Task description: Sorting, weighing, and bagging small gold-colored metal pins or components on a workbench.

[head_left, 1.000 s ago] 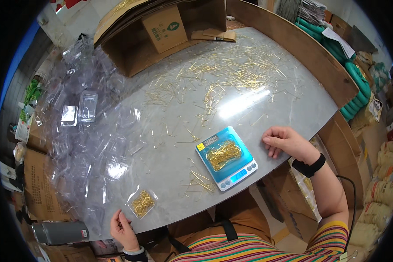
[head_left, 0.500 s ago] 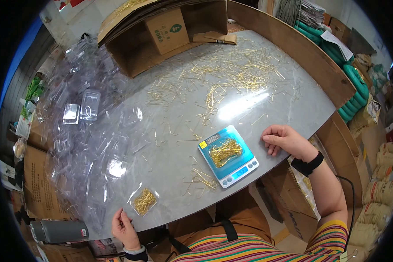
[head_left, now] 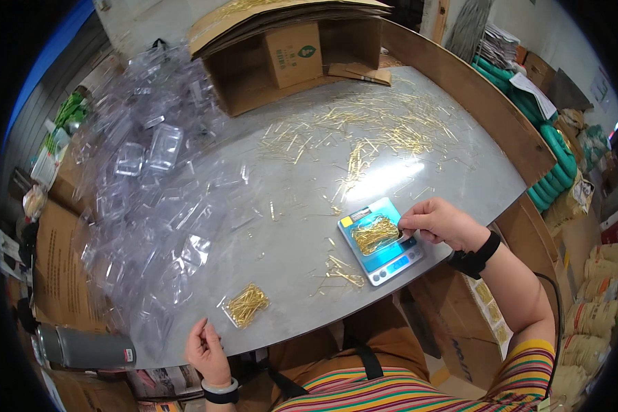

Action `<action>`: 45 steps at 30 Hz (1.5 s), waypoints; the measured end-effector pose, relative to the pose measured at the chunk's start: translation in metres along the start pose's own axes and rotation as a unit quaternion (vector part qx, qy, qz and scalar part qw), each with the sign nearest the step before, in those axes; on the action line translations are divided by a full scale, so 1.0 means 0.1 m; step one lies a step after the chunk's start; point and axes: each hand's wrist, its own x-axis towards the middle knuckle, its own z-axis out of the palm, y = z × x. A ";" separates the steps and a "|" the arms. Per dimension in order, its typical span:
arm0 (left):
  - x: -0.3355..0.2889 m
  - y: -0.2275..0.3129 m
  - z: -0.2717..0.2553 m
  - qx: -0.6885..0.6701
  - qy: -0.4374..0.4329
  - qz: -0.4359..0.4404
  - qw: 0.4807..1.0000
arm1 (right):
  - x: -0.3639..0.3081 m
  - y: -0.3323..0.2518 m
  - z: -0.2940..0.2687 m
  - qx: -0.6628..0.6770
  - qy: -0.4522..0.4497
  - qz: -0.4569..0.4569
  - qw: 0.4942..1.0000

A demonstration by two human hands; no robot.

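A clear plastic blister tray (head_left: 395, 241) full of gold-coloured wire hooks (head_left: 372, 235) sits over the blue platform of a small digital scale (head_left: 386, 269). My right hand (head_left: 446, 223) pinches the right rim of this tray between thumb and fingers. Whether the tray still touches the platform I cannot tell. At the near table edge, my left hand (head_left: 208, 351) is loosely curled, thumb and forefinger apart, and holds nothing. Close to it lies a second filled tray of gold hooks (head_left: 247, 305). A few loose hooks (head_left: 340, 273) are beside the scale.
A large heap of empty clear plastic trays (head_left: 165, 226) covers the table's left side. Many loose hooks (head_left: 391, 127) are scattered at the back. A cardboard box (head_left: 244, 96) stands behind, a wooden rim (head_left: 487, 96) curves along the right, and a grey bottle (head_left: 96, 348) lies at left.
My right hand has moved left from beside the scale and taken hold of the tray's rim. My left hand stays near the table edge. The whole view has shifted slightly.
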 end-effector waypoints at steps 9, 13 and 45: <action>0.00 -0.04 0.01 -0.001 0.007 0.063 0.998 | 0.22 -0.33 0.93 -0.055 -0.051 -0.048 0.996; -0.01 -0.04 -0.01 -0.003 0.005 0.048 0.999 | 0.27 -0.46 1.33 -0.103 -0.047 -0.061 0.992; 0.25 0.18 -0.02 0.255 -0.002 0.144 0.956 | -3.05 4.80 -1.36 0.300 0.358 0.361 0.807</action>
